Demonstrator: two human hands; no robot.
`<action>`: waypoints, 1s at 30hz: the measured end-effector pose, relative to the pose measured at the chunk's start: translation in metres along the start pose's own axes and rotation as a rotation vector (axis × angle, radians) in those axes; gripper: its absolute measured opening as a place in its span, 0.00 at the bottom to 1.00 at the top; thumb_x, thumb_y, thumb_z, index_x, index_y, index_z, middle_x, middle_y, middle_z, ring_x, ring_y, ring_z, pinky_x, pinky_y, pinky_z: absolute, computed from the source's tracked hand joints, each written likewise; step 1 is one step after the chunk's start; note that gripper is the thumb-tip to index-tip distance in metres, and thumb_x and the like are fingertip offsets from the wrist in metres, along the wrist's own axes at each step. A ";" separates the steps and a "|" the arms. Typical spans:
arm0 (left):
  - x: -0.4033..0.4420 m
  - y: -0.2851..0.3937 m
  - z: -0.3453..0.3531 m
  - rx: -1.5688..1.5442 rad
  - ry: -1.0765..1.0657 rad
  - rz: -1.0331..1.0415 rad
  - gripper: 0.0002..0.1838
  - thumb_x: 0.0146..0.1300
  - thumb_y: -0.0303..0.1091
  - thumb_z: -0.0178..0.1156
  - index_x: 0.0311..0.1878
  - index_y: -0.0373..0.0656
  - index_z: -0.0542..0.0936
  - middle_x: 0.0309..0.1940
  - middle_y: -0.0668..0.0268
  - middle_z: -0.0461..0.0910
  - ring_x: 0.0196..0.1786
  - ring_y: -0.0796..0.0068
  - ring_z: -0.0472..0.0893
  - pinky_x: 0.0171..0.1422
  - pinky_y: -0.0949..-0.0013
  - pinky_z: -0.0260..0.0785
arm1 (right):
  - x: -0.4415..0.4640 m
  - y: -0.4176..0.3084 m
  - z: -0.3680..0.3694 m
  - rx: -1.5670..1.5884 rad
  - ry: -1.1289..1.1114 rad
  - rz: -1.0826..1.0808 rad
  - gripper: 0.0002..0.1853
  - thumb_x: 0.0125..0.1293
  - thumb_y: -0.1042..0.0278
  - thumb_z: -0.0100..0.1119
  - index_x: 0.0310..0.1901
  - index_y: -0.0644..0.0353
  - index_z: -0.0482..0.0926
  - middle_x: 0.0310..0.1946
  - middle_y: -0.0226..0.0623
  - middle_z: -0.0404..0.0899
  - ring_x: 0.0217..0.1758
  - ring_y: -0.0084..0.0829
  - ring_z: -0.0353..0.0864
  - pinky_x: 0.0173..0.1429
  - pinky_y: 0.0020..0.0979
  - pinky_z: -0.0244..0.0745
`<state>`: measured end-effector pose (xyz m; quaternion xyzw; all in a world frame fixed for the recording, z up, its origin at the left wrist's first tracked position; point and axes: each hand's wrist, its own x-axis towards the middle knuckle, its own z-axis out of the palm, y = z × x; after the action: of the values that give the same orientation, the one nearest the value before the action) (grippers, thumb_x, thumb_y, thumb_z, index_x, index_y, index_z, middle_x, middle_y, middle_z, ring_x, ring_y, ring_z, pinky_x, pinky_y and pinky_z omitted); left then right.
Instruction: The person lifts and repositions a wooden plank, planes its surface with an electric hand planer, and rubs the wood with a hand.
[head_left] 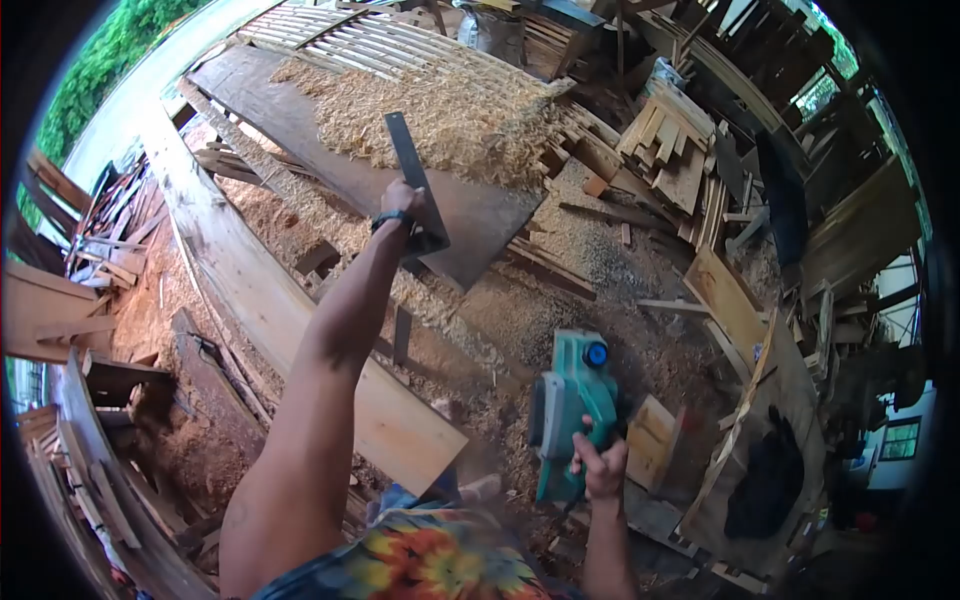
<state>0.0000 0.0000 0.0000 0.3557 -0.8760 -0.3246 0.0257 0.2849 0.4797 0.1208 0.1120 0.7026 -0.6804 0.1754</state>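
My left hand point(406, 203) reaches forward, its fingers closed around a dark carpenter's square point(403, 145). The blade points away from me, above a brown board strewn with shavings point(480, 225). Low on the right, my right hand point(602, 466) grips the handle of a teal electric planer point(575, 385) with a blue knob. The planer hangs over the littered ground, apart from any wood. Between my arms and to the left runs a long pale plank point(395, 425), its near end close to my body.
A thick heap of wood shavings point(420, 115) covers the far board. Stacked offcuts point(675, 140) lie at the right, with a leaning board point(730, 305) nearer. A dark cloth-like bundle point(768, 480) sits low right. Scrap wood point(100, 470) is piled at the left.
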 end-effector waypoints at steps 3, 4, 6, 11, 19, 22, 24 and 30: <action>0.085 0.024 -0.020 -0.005 0.054 0.046 0.27 0.59 0.45 0.71 0.59 0.42 0.82 0.52 0.49 0.85 0.56 0.50 0.84 0.63 0.57 0.76 | 0.091 -0.028 0.060 0.014 -0.063 -0.078 0.23 0.64 0.70 0.68 0.58 0.69 0.75 0.21 0.31 0.74 0.18 0.21 0.71 0.23 0.26 0.68; 0.093 0.018 -0.015 -0.057 0.070 0.050 0.28 0.58 0.45 0.71 0.59 0.41 0.82 0.52 0.50 0.86 0.56 0.50 0.84 0.63 0.57 0.76 | 0.106 -0.037 0.074 0.022 -0.077 -0.077 0.23 0.64 0.70 0.69 0.58 0.69 0.75 0.22 0.30 0.74 0.18 0.20 0.71 0.23 0.25 0.68; 0.076 0.003 -0.001 -0.116 0.163 0.147 0.21 0.59 0.38 0.66 0.54 0.38 0.82 0.51 0.47 0.85 0.56 0.46 0.83 0.61 0.52 0.76 | 0.123 -0.052 0.093 0.017 -0.096 -0.049 0.22 0.64 0.69 0.70 0.57 0.69 0.76 0.22 0.29 0.74 0.19 0.19 0.71 0.23 0.24 0.68; -0.022 -0.033 -0.034 -0.262 0.284 0.352 0.20 0.58 0.33 0.66 0.54 0.38 0.81 0.44 0.46 0.83 0.49 0.47 0.82 0.57 0.52 0.75 | 0.188 -0.081 0.130 -0.095 -0.164 -0.024 0.21 0.65 0.68 0.71 0.56 0.67 0.77 0.23 0.29 0.74 0.17 0.19 0.70 0.21 0.24 0.67; -0.307 -0.219 -0.080 -0.150 0.704 0.111 0.11 0.64 0.24 0.60 0.49 0.36 0.82 0.38 0.53 0.82 0.38 0.57 0.81 0.45 0.56 0.74 | 0.285 -0.101 0.173 -0.180 -0.401 -0.042 0.14 0.69 0.64 0.69 0.50 0.60 0.77 0.21 0.27 0.71 0.15 0.21 0.68 0.18 0.26 0.65; -0.429 -0.249 -0.077 -0.034 0.729 -0.240 0.11 0.62 0.27 0.59 0.47 0.40 0.83 0.38 0.52 0.83 0.40 0.52 0.83 0.45 0.55 0.75 | 0.308 -0.101 0.181 -0.129 -0.432 -0.027 0.12 0.70 0.62 0.68 0.46 0.56 0.76 0.20 0.26 0.69 0.15 0.21 0.67 0.18 0.27 0.66; -0.509 -0.277 -0.057 0.023 0.718 -0.376 0.09 0.63 0.30 0.60 0.46 0.42 0.83 0.36 0.52 0.83 0.42 0.50 0.83 0.47 0.53 0.75 | 0.321 -0.106 0.186 -0.099 -0.455 -0.011 0.12 0.70 0.60 0.68 0.45 0.55 0.76 0.20 0.26 0.69 0.14 0.21 0.67 0.18 0.27 0.66; -0.751 -0.317 0.056 -0.260 0.494 -1.232 0.16 0.65 0.41 0.62 0.50 0.42 0.85 0.47 0.47 0.86 0.53 0.51 0.85 0.60 0.56 0.76 | 0.342 -0.108 0.208 -0.122 -0.485 0.002 0.15 0.68 0.55 0.70 0.37 0.55 0.76 0.19 0.25 0.69 0.16 0.20 0.68 0.18 0.28 0.66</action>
<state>0.7367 0.3414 -0.0903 0.8480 -0.4356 -0.2917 0.0781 -0.0506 0.2399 0.0813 -0.0646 0.6795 -0.6437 0.3461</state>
